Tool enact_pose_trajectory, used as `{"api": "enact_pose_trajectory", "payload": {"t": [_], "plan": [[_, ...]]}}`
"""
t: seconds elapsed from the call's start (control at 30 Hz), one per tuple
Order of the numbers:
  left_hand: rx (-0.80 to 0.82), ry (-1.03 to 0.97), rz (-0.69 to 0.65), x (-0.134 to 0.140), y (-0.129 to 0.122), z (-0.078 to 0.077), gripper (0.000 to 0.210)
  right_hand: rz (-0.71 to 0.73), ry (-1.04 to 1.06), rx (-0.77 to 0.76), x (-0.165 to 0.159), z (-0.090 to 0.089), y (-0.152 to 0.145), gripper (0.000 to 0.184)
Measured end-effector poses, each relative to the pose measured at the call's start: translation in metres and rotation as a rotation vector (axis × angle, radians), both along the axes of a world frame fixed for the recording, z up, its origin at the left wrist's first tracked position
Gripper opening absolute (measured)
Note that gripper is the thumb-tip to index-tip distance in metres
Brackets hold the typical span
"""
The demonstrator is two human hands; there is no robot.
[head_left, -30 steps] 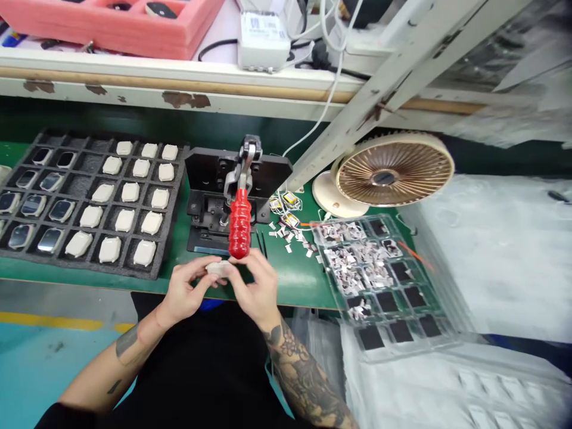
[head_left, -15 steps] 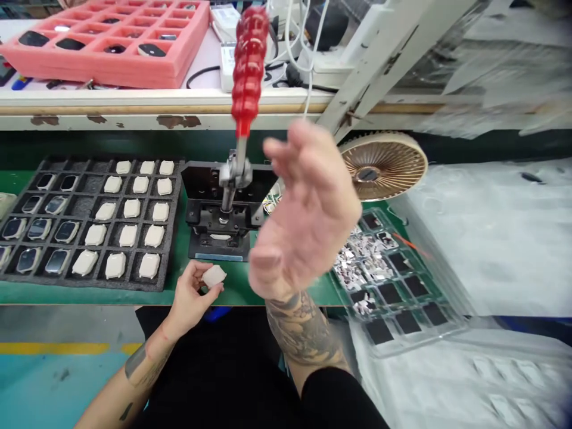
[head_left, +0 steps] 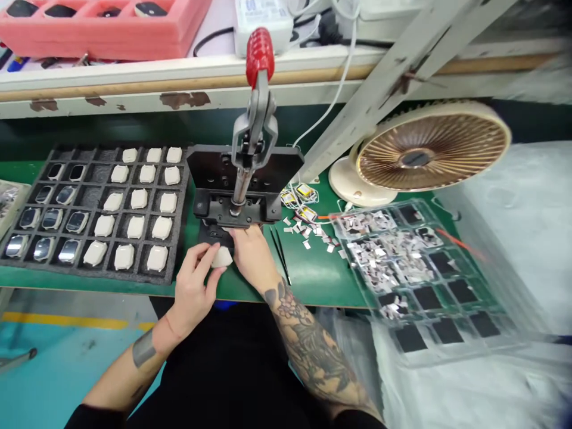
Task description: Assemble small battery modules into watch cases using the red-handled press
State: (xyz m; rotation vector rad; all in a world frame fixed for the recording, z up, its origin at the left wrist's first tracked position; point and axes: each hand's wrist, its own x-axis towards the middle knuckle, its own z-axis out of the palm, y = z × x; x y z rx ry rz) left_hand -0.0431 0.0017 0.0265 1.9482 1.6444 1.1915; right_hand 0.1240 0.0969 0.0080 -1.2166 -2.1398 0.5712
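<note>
Between the thumb and fingers of my left hand (head_left: pixel 195 280) is a small white watch case (head_left: pixel 222 257), held just in front of the toggle press (head_left: pixel 241 205). My right hand (head_left: pixel 254 257) reaches into the bed of this black press, under its plunger. Its fingertips are hidden there, so what they touch does not show. The press's red handle (head_left: pixel 260 53) stands above both hands. To the left lies a dark foam tray (head_left: pixel 92 196) with white watch cases in its right columns and dark-screened watches in its left ones. Black tweezers (head_left: pixel 280 256) rest beside my right wrist.
A clear compartment tray (head_left: pixel 413 298) with small white pieces lies to the right, before a desk fan (head_left: pixel 433 149). Loose bits (head_left: pixel 308 229) and wired yellow-white parts (head_left: pixel 306 192) lie behind the tweezers. Above is a shelf with a pink foam tray (head_left: pixel 102 39).
My right hand has come down from beside the red handle into the press bed. The handle's position has changed. My left hand, still holding the watch case, is nearer the press. The view has shifted.
</note>
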Motion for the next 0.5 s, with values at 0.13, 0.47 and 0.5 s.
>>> {"api": "enact_pose_trajectory", "payload": {"t": [0.13,0.47,0.5], "plan": [[-0.06,0.178,0.059,0.008,0.032,-0.008,0.045,-0.142,0.346,-0.009,0.022,0.003,-0.038,0.049],[-0.33,0.135,-0.172,0.016,0.055,0.027,0.045,-0.112,0.375,0.121,0.042,0.011,-0.053,0.053],[-0.336,-0.027,-0.225,0.016,0.046,0.033,0.047,-0.093,0.373,0.175,0.038,0.012,-0.052,0.056]]}}
